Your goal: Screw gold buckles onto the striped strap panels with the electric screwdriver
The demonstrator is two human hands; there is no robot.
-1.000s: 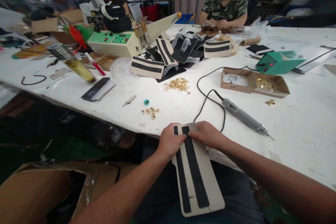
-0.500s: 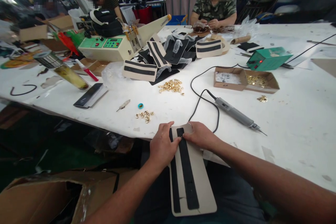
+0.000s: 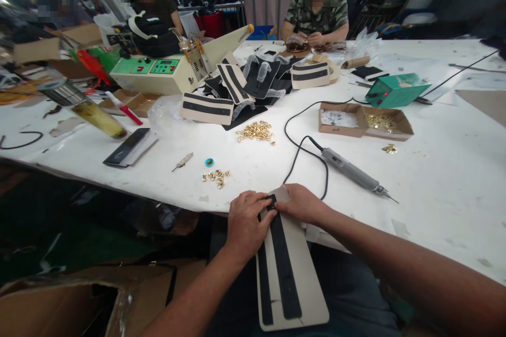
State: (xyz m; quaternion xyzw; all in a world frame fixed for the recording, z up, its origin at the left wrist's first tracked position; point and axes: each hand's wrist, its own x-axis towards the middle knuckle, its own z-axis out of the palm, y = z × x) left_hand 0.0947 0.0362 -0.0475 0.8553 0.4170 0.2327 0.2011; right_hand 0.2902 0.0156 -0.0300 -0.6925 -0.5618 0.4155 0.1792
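A beige panel (image 3: 305, 274) with two black strips lies across my lap, its far end at the table's edge. My left hand (image 3: 249, 221) presses its fingertips and thumb on the far end of the longer black strip (image 3: 285, 268). Gripping the panel's far right corner, my right hand (image 3: 299, 203) has its thumb on top beside the left fingers; its other fingers are hidden underneath. Just beyond my hands are a few gold metal fittings (image 3: 220, 181), a small blue ring-shaped piece (image 3: 209, 162) and a larger pile of gold fittings (image 3: 256, 131).
A grey electric screwdriver (image 3: 350, 171) lies at right, its cord running near a green power box (image 3: 397, 89). Cardboard trays (image 3: 342, 129) hold small parts. Similar panels (image 3: 207, 109) are heaped beside a cream machine (image 3: 152, 76). A co-worker (image 3: 316, 16) sits opposite. An open carton (image 3: 134, 295) stands lower left.
My left fingers have shifted from the panel's far left edge onto the longer strip's end, next to my right thumb. The view has turned slightly; the panel stays in my lap.
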